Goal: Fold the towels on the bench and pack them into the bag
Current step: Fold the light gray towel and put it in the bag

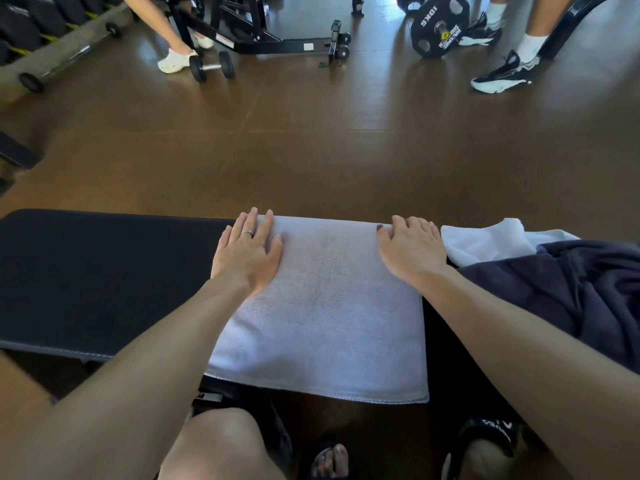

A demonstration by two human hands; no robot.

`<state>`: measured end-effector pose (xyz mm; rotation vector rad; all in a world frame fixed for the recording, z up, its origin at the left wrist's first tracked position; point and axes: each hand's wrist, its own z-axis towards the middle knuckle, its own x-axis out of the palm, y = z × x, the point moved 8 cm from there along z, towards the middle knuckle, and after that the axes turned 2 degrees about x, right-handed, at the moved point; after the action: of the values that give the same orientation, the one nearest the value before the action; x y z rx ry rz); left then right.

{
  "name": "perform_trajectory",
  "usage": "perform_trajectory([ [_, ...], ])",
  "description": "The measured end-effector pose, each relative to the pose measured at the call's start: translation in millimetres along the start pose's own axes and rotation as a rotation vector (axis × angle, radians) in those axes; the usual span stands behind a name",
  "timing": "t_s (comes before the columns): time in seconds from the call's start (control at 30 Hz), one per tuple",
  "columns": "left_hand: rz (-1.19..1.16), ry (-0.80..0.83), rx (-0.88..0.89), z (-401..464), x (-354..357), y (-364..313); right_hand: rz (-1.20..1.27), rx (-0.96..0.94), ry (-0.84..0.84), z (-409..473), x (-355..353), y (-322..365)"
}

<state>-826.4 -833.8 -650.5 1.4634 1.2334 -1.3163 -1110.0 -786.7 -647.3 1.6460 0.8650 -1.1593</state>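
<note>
On bench: pale grey towel (322, 306) spread flat across the black bench (104, 271), near edge hanging just over the front, far edge level with the bench's far side.
Left hand: left hand (247, 251) flat, fingers straight and spread, pressing the towel's far-left corner; partly off the left edge onto the pad.
Right hand: right hand (412, 245) on the far-right corner, palm down, fingers bent at the far edge; pinch or plain press not readable, thumb looks tucked.
Key relation: towel lies between the two hands, directly ahead and below; hands sit at opposite far corners, equally near. Roughly square as laid, slightly deeper front-to-back. Next fold likely far edge to near edge, or left over right; either hand equally placed.
Queue: white towel (485, 242) bunched just right of the right hand, touching a crumpled navy towel (571, 289) that runs out of frame on the right.
Stage: early, judging by one towel laid out and two unfolded.
Hidden: bag not in view. Right fingertips over the far edge, grip unclear. Layer count of the grey towel not clear. Navy towel extent cut off.
Background: dumbbell (211, 67) and weight plate (438, 27) on the floor, well apart from the bench.
</note>
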Motion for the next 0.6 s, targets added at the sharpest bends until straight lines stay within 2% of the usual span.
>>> perform_trajectory([
  [0.13,0.205,-0.176,0.052,-10,-33,-23,0.121,0.118,0.056,8,-18,-15],
  [0.17,0.195,-0.237,0.133,-18,-44,-41,0.165,0.153,0.082,10,-21,-20],
  [0.23,0.002,-0.280,0.372,-52,-56,-89,0.319,0.227,0.113,14,-26,-29],
  [0.3,-0.165,-0.217,0.604,-102,-56,-137,0.466,0.267,0.078,17,-31,-36],
  [0.4,-0.047,-0.095,0.812,-169,-38,-184,0.576,0.298,0.037,17,-35,-42],
  [0.6,0.252,-0.040,0.928,-207,-4,-203,0.597,0.203,-0.012,18,-42,-38],
])
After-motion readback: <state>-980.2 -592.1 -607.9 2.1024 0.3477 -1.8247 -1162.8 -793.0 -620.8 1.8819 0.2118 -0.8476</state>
